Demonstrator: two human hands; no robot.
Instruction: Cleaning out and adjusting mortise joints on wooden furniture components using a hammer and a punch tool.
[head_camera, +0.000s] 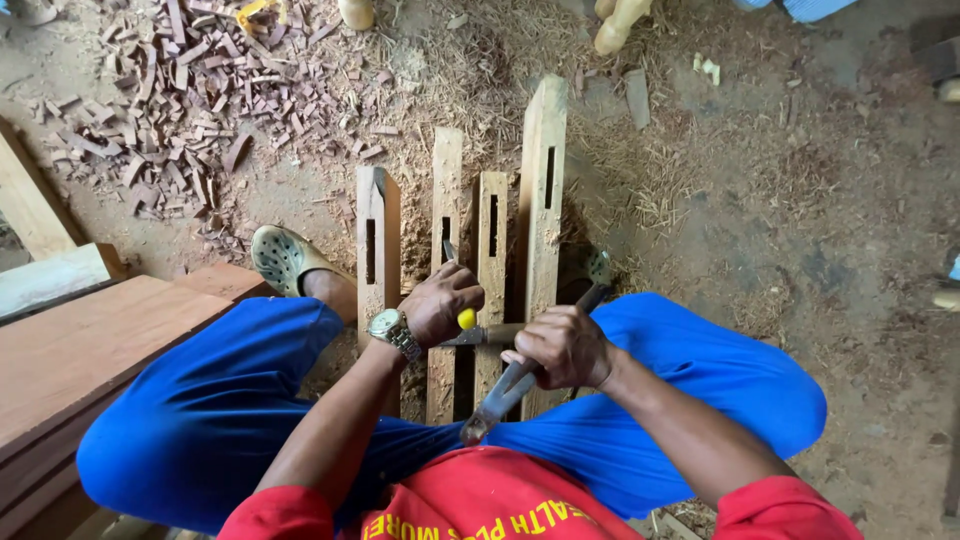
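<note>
Several upright-lying wooden posts with narrow slots cut in them rest on the sawdust floor between my knees: one (378, 215), one (447, 175), one (492, 215) and the longest (543, 160). My left hand (438, 302), with a wristwatch on it, grips a chisel with a yellow handle (467, 319); its blade tip points at the second post. My right hand (562, 346) is closed around a long grey metal striking tool (492, 402) held diagonally, just right of the chisel handle.
My feet in green clogs (282, 258) flank the posts. Stacked planks (90, 345) lie at the left. A heap of reddish wood chips (190, 90) and shavings cover the floor beyond. Pale wooden turned pieces (618, 22) stand at the top.
</note>
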